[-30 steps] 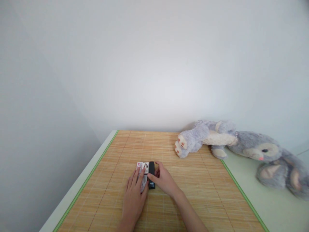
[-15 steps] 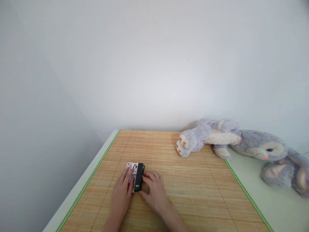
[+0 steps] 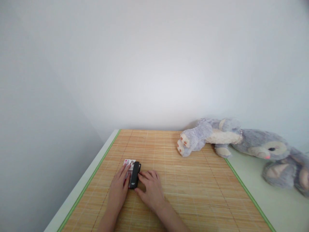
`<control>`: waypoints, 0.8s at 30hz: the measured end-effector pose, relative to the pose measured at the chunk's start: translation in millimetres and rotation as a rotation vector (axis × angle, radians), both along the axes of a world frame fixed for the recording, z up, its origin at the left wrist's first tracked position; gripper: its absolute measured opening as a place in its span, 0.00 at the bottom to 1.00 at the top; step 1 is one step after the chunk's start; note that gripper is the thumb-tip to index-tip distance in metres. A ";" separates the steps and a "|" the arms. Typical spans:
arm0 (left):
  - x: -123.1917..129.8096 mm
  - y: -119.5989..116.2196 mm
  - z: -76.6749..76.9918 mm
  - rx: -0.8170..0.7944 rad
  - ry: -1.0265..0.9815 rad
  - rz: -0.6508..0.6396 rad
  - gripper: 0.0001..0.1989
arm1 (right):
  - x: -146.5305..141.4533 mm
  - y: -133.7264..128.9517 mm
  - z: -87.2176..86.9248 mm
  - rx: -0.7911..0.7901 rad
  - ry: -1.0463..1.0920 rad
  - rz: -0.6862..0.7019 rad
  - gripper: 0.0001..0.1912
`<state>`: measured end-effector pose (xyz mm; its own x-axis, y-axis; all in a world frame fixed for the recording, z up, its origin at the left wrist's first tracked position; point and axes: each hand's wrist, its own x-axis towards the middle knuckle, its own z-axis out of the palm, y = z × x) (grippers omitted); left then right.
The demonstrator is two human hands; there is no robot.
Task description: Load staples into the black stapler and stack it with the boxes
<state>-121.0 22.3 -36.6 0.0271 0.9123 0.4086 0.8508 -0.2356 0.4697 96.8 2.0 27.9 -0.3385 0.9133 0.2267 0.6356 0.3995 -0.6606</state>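
A black stapler lies lengthwise on the bamboo mat, against the right side of a flat white-and-red package with a small picture on it. My left hand rests on the package with its fingers stretched out, covering much of its lower part. From the right, my right hand touches the stapler's side with its fingertips, and its thumb is by the near end. The fingers of this hand are apart and slightly bent, not wrapped round the stapler.
The bamboo mat with green edging covers most of the white table. A grey plush rabbit lies along the back right, its feet on the mat and its head beyond the right edge. A plain wall stands behind.
The stapler and package have shifted slightly left and away from me, with both hands moving along. The stapler now lies a little more slanted. The plush rabbit has stayed put.
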 end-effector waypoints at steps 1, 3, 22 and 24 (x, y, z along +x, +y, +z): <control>0.8 0.2 0.8 -0.002 0.005 0.003 0.25 | 0.0 0.2 -1.0 0.002 0.005 -0.001 0.28; 2.5 0.4 2.2 -0.010 0.014 0.016 0.25 | 0.1 0.8 -3.3 0.007 0.014 -0.005 0.29; 132.5 -57.0 34.5 -0.067 0.059 -0.247 0.28 | 121.5 -38.4 -27.0 -0.076 -0.280 -0.372 0.36; 153.4 -54.4 28.6 -0.080 0.120 -0.264 0.31 | 133.7 -44.1 -30.8 -0.069 -0.357 -0.407 0.37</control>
<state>32.5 -32.1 -8.0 0.3119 0.8965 0.3147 0.8155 -0.4225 0.3955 230.6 -42.1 -2.9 0.0007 0.9952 0.0975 0.9197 0.0376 -0.3909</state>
